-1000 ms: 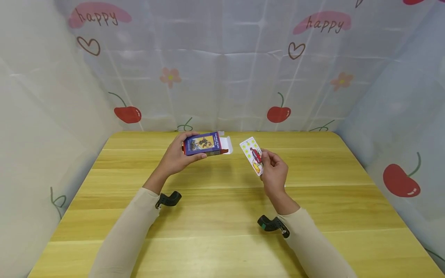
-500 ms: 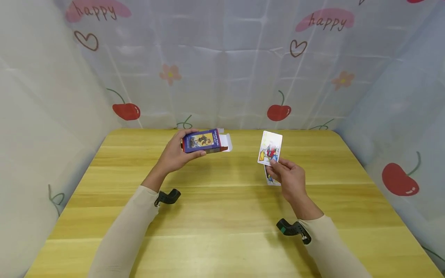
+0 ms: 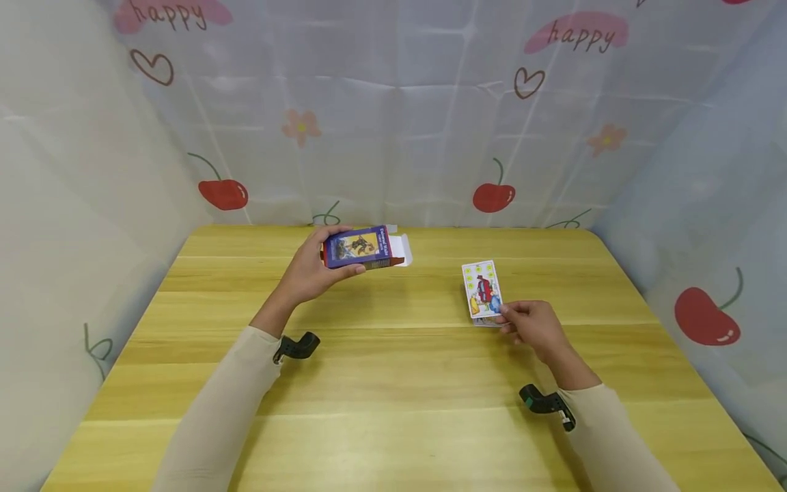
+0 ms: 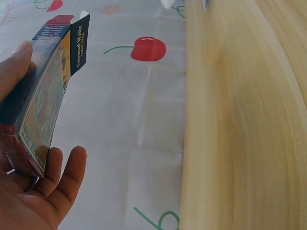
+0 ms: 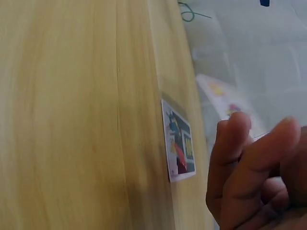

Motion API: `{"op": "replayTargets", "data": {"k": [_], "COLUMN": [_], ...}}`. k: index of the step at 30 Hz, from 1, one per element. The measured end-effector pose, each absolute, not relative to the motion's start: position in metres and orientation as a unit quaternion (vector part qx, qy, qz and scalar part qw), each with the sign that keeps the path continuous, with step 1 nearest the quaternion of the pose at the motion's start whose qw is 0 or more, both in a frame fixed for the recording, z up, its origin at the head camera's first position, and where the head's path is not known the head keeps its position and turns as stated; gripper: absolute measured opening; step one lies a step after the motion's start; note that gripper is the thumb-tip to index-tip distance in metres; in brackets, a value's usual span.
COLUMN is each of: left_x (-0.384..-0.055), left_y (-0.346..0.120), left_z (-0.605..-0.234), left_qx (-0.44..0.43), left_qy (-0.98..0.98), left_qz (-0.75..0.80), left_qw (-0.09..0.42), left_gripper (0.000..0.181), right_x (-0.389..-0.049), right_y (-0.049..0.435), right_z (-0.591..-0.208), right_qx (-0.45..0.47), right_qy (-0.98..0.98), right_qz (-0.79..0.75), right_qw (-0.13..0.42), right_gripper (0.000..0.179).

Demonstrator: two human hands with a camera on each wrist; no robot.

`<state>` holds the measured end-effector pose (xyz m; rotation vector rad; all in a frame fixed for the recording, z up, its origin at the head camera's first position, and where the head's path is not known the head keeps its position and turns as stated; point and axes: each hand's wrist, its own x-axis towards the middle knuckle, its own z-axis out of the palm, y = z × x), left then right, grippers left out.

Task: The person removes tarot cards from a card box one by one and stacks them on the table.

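My left hand (image 3: pixel 309 271) holds a blue and red tarot card box (image 3: pixel 356 248), printed "Universal Waite", above the table's far side. Its end flap stands open toward the right, the inside showing white; in the left wrist view the thumb (image 4: pixel 17 69) presses one side of the box. With thumb and fingers my right hand (image 3: pixel 536 326) pinches the lower right corner of a tarot card (image 3: pixel 482 288), picture side up. Beneath that card another tarot card (image 5: pixel 180 143) lies flat on the table, face up; in the head view it is mostly covered.
The pale wooden tabletop (image 3: pixel 369 383) runs back to a white curtain (image 3: pixel 393 157) with cherries and hearts. Similar sheets hang at both sides. A black wrist mount (image 3: pixel 298 346) sits by the left cuff and another black mount (image 3: pixel 544 402) by the right.
My right hand has carried the card away from the box to the right, then lower and nearer me, over the card on the table. The left hand and box stay nearly still.
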<state>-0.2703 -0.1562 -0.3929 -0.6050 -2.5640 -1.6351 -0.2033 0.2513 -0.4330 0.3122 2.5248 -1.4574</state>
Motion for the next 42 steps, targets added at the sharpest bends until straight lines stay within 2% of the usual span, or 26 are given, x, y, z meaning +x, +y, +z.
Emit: {"op": "replayTargets", "data": {"k": [21,29,36,42], "left_x": [-0.271,-0.271,-0.271,-0.271], "left_y": [-0.154,-0.156,-0.154,-0.153], "left_z": [-0.392,-0.393,-0.395,-0.395], "left_qx": [-0.196,-0.191,-0.194,-0.195], "left_qy": [-0.830,-0.832,-0.829,-0.828], "left_qz": [-0.522,-0.521,-0.524,-0.525], "left_qw": [0.024,0.021,0.021,0.022], "left_gripper": [0.079,0.080,0.079,0.079], "right_x": [-0.208,-0.211,-0.210,-0.210], "right_y": [0.263,0.254,0.249,0.246], "right_z": [-0.446,-0.443,-0.450,-0.448], "right_qx": [0.153,0.163,0.126,0.098], "right_qy": [0.850,0.856,0.930,0.955], "right_qz": [-0.488,-0.483,-0.338,-0.268], "right_qw": [0.121,0.089,0.065,0.079], "right_gripper": [0.041,0.043,0.035,0.037]}}
